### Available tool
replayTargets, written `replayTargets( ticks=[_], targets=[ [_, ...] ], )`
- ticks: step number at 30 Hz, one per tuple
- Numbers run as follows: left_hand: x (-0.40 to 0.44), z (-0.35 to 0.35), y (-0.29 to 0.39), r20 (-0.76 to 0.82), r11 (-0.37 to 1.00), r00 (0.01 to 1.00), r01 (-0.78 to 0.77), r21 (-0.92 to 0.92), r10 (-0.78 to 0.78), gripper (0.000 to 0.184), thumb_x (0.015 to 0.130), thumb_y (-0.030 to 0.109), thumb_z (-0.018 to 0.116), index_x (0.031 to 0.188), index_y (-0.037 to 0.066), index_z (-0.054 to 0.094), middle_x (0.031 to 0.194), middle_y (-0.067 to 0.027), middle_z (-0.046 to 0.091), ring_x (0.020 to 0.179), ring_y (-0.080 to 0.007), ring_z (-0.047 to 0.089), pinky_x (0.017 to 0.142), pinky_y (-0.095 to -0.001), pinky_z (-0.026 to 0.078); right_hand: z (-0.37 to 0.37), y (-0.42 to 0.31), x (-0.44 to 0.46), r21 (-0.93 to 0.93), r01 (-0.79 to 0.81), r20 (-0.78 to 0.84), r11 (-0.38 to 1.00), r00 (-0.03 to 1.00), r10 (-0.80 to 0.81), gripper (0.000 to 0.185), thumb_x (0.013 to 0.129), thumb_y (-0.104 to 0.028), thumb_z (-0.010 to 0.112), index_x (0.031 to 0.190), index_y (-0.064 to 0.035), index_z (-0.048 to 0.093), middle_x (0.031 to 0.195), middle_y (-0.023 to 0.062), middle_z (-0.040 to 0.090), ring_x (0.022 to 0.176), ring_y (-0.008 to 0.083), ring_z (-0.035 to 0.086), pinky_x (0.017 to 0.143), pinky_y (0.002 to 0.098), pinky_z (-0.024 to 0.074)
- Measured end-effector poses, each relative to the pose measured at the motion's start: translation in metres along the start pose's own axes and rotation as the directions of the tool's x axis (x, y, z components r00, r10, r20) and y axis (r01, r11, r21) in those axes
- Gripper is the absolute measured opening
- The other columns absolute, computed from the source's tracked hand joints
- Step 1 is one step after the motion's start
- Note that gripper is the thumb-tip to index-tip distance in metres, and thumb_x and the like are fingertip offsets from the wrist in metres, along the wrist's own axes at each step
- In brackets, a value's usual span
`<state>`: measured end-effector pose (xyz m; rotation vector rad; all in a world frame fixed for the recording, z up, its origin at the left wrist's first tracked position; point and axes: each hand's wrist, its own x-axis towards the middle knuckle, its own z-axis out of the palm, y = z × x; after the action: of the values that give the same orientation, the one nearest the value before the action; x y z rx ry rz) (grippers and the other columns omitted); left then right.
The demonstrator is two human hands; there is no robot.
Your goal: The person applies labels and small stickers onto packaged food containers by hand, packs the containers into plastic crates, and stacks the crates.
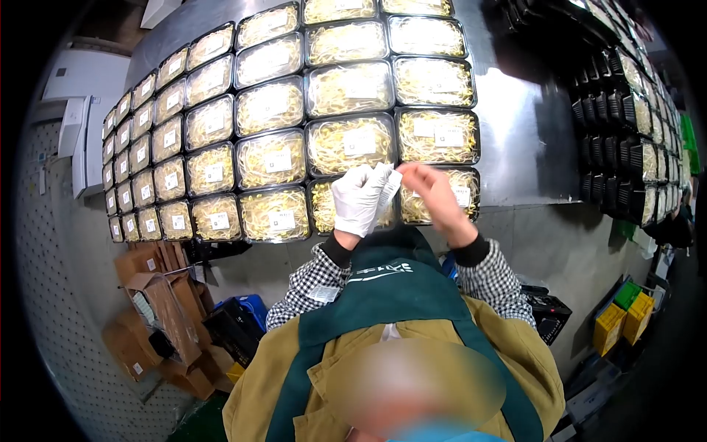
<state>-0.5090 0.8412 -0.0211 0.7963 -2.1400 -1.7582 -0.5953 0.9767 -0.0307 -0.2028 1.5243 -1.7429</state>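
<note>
My left hand, in a white glove, is closed on a strip of white labels over the front row of packed trays. Close beside it on the right, my bare right hand has its thumb and fingers near the top of the strip, at a small white label. Whether the fingertips pinch that label is too small to tell. Under the hands lie black trays of bean sprouts with clear tops; one front tray is partly hidden by the glove. The tray behind it bears a white label.
Rows of labelled sprout trays cover the left and middle of the metal table. Stacked black trays stand at the right. Cardboard boxes and yellow crates are on the floor below.
</note>
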Motion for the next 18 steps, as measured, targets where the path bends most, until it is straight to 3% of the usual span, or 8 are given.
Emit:
replayTargets(
  ticks=[3,5,6,7,8,12,17,18],
  targets=[
    [0.005,0.002,0.019,0.128,0.955,0.969,0.233,-0.181,-0.212,0.011,0.088,0.011,0.063,0.082,0.001,0.065,0.07,0.002,0.062,0.065,-0.0047,0.055,0.059,-0.0195,0.045,-0.006,-0.011,0.007,-0.048,0.09,-0.084,0.995,0.992,-0.094,0.014,0.087,-0.015,0.065,0.088,-0.0007,0.066,0.08,-0.0018,0.062,0.075,0.0045,0.054,0.071,0.0202,0.0436],
    [0.003,-0.002,0.019,0.261,0.91,0.936,0.309,-0.278,-0.238,0.013,0.089,0.011,0.061,0.094,0.001,0.066,0.085,-0.0003,0.066,0.071,-0.0043,0.057,0.063,-0.0194,0.046,-0.033,-0.023,0.053,-0.334,0.183,-0.227,0.925,0.937,-0.267,0.021,0.089,-0.02,0.062,0.087,0.0007,0.066,0.074,-0.0023,0.062,0.067,0.0042,0.05,0.061,0.0215,0.0417],
    [0.002,-0.002,0.025,0.277,0.879,0.93,0.33,-0.345,-0.241,0.015,0.089,0.011,0.06,0.1,0.001,0.065,0.09,-0.0014,0.066,0.074,-0.0046,0.057,0.065,-0.0195,0.047,-0.06,-0.016,0.093,-0.516,0.271,-0.2,0.813,0.884,-0.422,0.026,0.087,-0.025,0.062,0.085,0.0007,0.065,0.073,0.0025,0.064,0.063,0.009,0.053,0.057,0.0246,0.0406],
    [0.001,-0.003,0.036,0.293,0.842,0.925,0.351,-0.41,-0.243,0.019,0.09,0.011,0.06,0.105,0.0,0.063,0.095,-0.0024,0.065,0.077,-0.0049,0.058,0.068,-0.0195,0.047,-0.074,-0.023,0.125,-0.714,0.12,-0.256,0.69,0.872,-0.417,0.027,0.084,-0.03,0.063,0.082,-0.0028,0.064,0.078,0.0071,0.064,0.07,0.018,0.057,0.066,0.0313,0.0413],
    [-0.001,-0.003,0.042,0.307,0.8,0.92,0.369,-0.472,-0.243,0.023,0.09,0.012,0.059,0.11,0.0,0.062,0.1,-0.0035,0.065,0.08,-0.0052,0.058,0.07,-0.0196,0.048,-0.085,-0.015,0.156,-0.907,0.19,-0.134,0.376,0.717,-0.684,0.027,0.082,-0.035,0.064,0.079,-0.0077,0.063,0.082,0.0074,0.062,0.081,0.0249,0.056,0.074,0.0382,0.038],
    [-0.003,-0.014,0.045,0.3,0.828,0.934,0.319,-0.461,-0.193,0.029,0.093,0.01,0.055,0.12,0.0,0.056,0.109,-0.0054,0.064,0.088,-0.0075,0.059,0.076,-0.021,0.048,-0.083,-0.004,0.205,-0.999,0.045,0.042,-0.015,0.669,-0.742,0.032,0.077,-0.043,0.068,0.079,-0.0124,0.061,0.085,0.0054,0.054,0.088,0.0234,0.05,0.077,0.0397,0.032],
    [0.006,-0.011,0.031,0.126,0.93,0.983,0.171,-0.325,-0.136,0.013,0.092,0.01,0.056,0.094,0.001,0.065,0.092,-0.0039,0.067,0.079,-0.0063,0.058,0.071,-0.0199,0.047,-0.089,-0.009,0.202,-0.988,0.099,-0.016,0.117,0.691,-0.723,0.045,0.079,-0.038,0.068,0.111,-0.0093,0.055,0.094,0.0077,0.056,0.095,0.0251,0.051,0.083,0.0414,0.034],
    [0.008,-0.008,0.027,0.055,0.944,0.988,0.151,-0.292,-0.141,0.012,0.091,0.01,0.057,0.092,0.001,0.065,0.089,-0.0029,0.066,0.076,-0.0057,0.057,0.069,-0.0199,0.046,-0.084,-0.016,0.192,-0.981,0.112,-0.039,0.158,0.686,-0.727,0.033,0.084,-0.031,0.064,0.106,-0.0077,0.058,0.093,0.007,0.06,0.093,0.0204,0.055,0.082,0.0369,0.0388]
  ],
)
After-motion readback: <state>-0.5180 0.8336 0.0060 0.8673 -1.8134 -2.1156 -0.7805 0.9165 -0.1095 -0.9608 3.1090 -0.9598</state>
